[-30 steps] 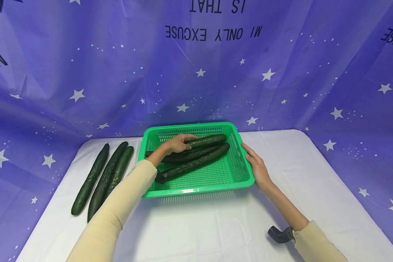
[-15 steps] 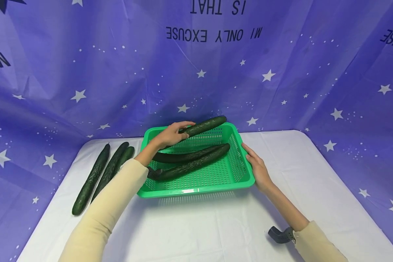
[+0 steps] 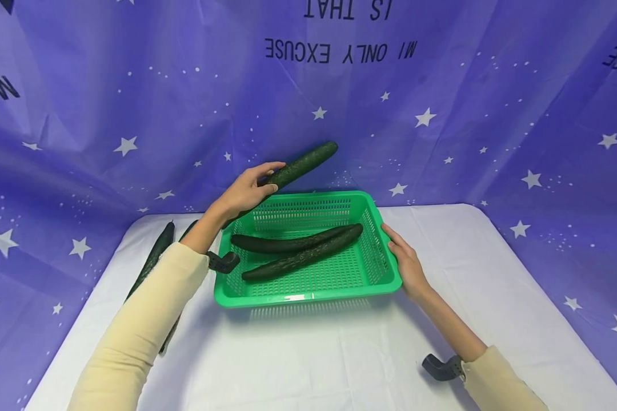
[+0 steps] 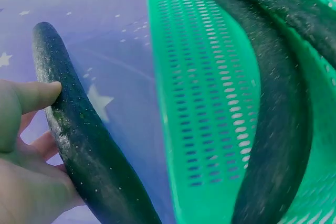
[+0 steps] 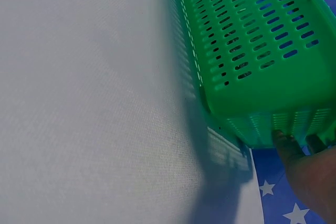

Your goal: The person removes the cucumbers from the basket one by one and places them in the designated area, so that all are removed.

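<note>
— Higher and further back than half a second ago, the cucumber (image 3: 302,165) I grip slants beyond the far rim of the green basket (image 3: 267,300), its tip toward two o'clock.

— How does your left hand (image 3: 249,187) have it?

— From the basket's half past ten, thumb on one side, fingers on the other. At my left wrist, a strip of curtain (image 4: 118,61) shows between it and the rim. Whether its near end touches the basket's corner, I can't tell.

— And your right hand (image 3: 407,268)?

— At three o'clock, fingers laid out straight against the basket's outside.

— What lies inside?

— Two cucumbers (image 3: 280,245), close together toward two o'clock, their tips near the end wall. Perforated floor shows between them and the six o'clock rim.

— Any room around it?

— Twelve is tight: the far rim stands just beside the curtain. White cloth (image 3: 339,354) stretches out toward six, and past my right hand to its edge at three. At nine, more cucumbers (image 3: 154,254) lie partly behind my sleeve (image 3: 133,331).
</note>
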{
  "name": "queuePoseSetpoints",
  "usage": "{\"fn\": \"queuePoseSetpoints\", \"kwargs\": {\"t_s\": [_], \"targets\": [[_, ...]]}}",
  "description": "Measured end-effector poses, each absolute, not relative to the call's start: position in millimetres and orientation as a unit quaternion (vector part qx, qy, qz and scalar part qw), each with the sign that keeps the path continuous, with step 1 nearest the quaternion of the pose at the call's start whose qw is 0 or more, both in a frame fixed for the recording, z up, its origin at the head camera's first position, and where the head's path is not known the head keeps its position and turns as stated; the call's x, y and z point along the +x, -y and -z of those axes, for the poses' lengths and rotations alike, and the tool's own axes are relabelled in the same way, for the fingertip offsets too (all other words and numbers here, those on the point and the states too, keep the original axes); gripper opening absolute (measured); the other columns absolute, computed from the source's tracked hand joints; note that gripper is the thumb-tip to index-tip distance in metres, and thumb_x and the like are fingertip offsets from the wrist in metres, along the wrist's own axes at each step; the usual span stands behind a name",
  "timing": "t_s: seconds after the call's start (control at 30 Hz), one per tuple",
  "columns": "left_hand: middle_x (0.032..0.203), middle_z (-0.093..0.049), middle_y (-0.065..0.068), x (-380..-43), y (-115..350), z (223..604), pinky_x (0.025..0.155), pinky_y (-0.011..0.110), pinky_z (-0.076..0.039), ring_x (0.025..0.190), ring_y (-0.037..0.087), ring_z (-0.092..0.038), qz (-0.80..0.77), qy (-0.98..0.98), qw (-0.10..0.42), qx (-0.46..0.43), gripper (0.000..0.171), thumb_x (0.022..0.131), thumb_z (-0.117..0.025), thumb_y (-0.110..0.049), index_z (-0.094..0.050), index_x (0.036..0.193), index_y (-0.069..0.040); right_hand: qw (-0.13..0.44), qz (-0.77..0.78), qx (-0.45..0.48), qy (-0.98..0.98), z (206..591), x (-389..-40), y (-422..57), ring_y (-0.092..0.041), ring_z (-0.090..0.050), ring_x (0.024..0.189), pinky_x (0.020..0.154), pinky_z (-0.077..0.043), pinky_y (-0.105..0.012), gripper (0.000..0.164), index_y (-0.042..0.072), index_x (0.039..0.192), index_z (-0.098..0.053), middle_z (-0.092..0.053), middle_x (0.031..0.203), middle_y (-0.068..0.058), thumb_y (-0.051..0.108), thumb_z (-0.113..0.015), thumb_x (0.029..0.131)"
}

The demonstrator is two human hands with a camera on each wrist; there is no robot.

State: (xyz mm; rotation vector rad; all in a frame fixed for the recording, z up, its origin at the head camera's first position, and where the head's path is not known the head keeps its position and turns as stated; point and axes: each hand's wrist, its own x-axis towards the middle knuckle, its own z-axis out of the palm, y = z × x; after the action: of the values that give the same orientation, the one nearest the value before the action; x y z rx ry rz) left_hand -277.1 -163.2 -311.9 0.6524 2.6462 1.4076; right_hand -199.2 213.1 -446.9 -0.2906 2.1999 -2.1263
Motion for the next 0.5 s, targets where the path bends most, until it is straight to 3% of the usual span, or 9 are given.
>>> {"fn": "queuePoseSetpoints", "kwargs": {"t_s": [0.23,0.5], "targets": [[0.154,-0.037,0.017,-269.1,186.7,300.5,0.105,0.056,-0.035,0.141,0.033,-0.034,-0.447,-0.876,0.01,0.18,0.053,0.103,-0.055,-0.01,-0.042,0.154,-0.017,0.033,0.69,-0.098,-0.716,446.3,-199.3,-213.1,-0.028,-0.024,0.146,0.102,-0.035,-0.017,0.05,0.011,0.16,-0.025,-0.02,0.164,-0.006,0.02,-0.028,0.111],[0.148,-0.04,0.025,-251.8,219.3,301.3,0.095,0.054,-0.039,0.125,0.039,-0.046,-0.444,-0.885,0.002,0.142,0.054,0.103,-0.054,-0.013,-0.039,0.155,-0.018,0.036,0.691,-0.093,-0.716,446.2,-199.8,-213.1,-0.025,-0.021,0.147,0.105,-0.032,-0.017,0.05,0.011,0.16,-0.025,-0.021,0.164,-0.006,0.02,-0.029,0.11]]}}
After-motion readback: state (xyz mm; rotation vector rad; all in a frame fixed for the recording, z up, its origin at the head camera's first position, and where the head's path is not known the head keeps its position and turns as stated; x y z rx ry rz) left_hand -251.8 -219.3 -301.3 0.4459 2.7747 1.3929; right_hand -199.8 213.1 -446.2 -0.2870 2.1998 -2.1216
